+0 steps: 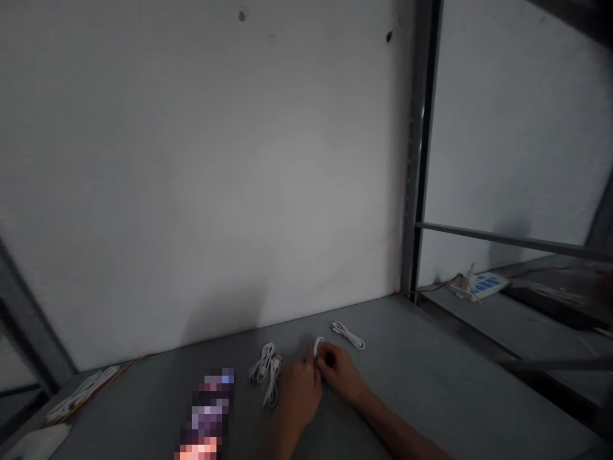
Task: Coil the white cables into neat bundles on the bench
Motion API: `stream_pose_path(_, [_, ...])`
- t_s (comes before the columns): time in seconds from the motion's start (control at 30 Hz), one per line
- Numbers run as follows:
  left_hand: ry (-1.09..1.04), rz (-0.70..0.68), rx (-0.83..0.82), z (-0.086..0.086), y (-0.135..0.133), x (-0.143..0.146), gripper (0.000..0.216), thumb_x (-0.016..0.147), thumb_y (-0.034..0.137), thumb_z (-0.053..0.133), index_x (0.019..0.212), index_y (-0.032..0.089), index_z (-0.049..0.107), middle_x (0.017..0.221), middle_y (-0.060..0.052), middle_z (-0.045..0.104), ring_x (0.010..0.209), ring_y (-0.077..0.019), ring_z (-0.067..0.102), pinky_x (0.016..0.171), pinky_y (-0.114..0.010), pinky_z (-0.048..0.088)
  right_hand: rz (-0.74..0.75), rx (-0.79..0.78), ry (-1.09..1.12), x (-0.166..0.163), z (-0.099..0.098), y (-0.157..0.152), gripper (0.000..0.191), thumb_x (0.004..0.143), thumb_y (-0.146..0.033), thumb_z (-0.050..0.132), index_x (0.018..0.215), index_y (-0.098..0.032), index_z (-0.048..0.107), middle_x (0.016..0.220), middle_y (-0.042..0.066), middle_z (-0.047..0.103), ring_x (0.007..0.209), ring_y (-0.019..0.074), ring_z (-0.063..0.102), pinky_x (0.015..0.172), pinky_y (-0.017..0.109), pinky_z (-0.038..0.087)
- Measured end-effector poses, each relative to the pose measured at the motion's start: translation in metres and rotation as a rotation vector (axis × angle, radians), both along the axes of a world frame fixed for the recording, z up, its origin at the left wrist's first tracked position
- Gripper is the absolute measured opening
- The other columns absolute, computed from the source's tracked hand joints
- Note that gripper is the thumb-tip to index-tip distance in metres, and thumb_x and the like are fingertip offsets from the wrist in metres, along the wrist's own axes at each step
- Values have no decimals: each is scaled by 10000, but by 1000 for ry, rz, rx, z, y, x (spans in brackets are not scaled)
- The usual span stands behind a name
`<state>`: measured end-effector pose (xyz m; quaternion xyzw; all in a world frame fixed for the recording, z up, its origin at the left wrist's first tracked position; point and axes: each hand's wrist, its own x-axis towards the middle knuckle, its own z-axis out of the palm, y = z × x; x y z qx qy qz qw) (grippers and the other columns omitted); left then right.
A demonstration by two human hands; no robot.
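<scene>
A white cable (318,344) is gripped between my two hands, its coiled end showing above the fingers. My left hand (305,386) is closed on the lower part, which the fingers mostly hide. Pressed up beside it, my right hand (338,367) pinches the same cable with thumb and forefinger. Two bundled white cables (272,377) lie on the grey tabletop (407,383) just left of my left hand. Another folded white cable (348,335) rests beyond my right hand.
A pixelated patch (205,409) covers something on the table at left. White cables (83,393) lie at the far left edge. On the neighbouring surface at right stands a white and blue power strip (483,285). A metal post (416,160) rises by the wall.
</scene>
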<state>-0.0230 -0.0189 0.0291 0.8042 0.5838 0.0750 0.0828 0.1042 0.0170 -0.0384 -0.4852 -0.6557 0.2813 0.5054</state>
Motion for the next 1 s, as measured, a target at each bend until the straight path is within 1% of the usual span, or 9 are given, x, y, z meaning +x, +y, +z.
stream_pose_path(0.17, [-12,17,73,3,1,-1,428,972,226,306,1246,169,631,1037,-134,741,941,-259,698,813,-346,479,-11,8,-62,2,0,1,120,775,-237,481,662,-198,494,592,-27,511,568,128,456,562,235,317])
stream_pose_path(0.3, [-19,104,160,8,2,-3,416,974,206,304,1108,150,693,1033,-136,733,958,-259,688,834,-350,462,-9,29,-118,-1,-2,1,138,796,-226,483,666,-191,512,593,-20,531,556,127,455,562,237,312])
stream_pose_path(0.4, [-30,170,183,10,4,-5,423,984,217,297,1042,148,711,1043,-135,734,975,-251,682,831,-333,457,9,23,-203,-5,-3,-2,140,798,-181,487,678,-176,558,606,-5,571,566,130,482,566,234,313])
stream_pose_path(0.53, [-40,236,139,5,8,-7,413,980,218,317,1019,140,721,1007,-140,743,984,-258,678,827,-335,453,0,-8,-367,-14,1,-6,132,773,-123,527,714,-162,639,684,37,671,634,152,557,608,244,325])
stream_pose_path(0.63, [-74,270,74,-4,13,-8,389,959,170,347,1010,118,729,1024,-145,744,1034,-258,662,875,-333,438,-14,-35,-462,-23,3,-7,163,803,-121,526,778,-163,682,776,76,724,706,178,614,634,250,344])
stream_pose_path(0.73, [-154,309,67,-13,20,-12,385,948,130,351,1082,103,710,1094,-143,731,1072,-223,648,906,-299,426,-36,-45,-505,-35,4,-6,201,846,-122,503,862,-151,701,889,123,749,797,209,662,676,260,384])
stream_pose_path(0.8, [-179,312,64,-17,25,-16,375,946,130,364,1099,113,706,1101,-134,730,1084,-215,644,913,-291,423,-28,-50,-506,-43,4,-5,213,841,-115,509,903,-154,709,923,126,758,827,224,682,694,264,405])
stream_pose_path(0.9, [-135,324,114,-17,29,-22,380,937,119,353,1027,117,721,1064,-138,735,1028,-232,657,892,-322,428,37,-6,-527,-57,7,-3,211,852,-161,537,937,-182,728,941,125,767,842,247,700,693,274,429])
stream_pose_path(1.0, [-144,346,156,-9,26,-27,379,927,106,363,1113,113,694,1129,-138,720,1071,-219,645,917,-308,422,81,12,-548,-68,13,3,231,860,-163,536,942,-204,747,929,126,777,802,259,715,667,286,444])
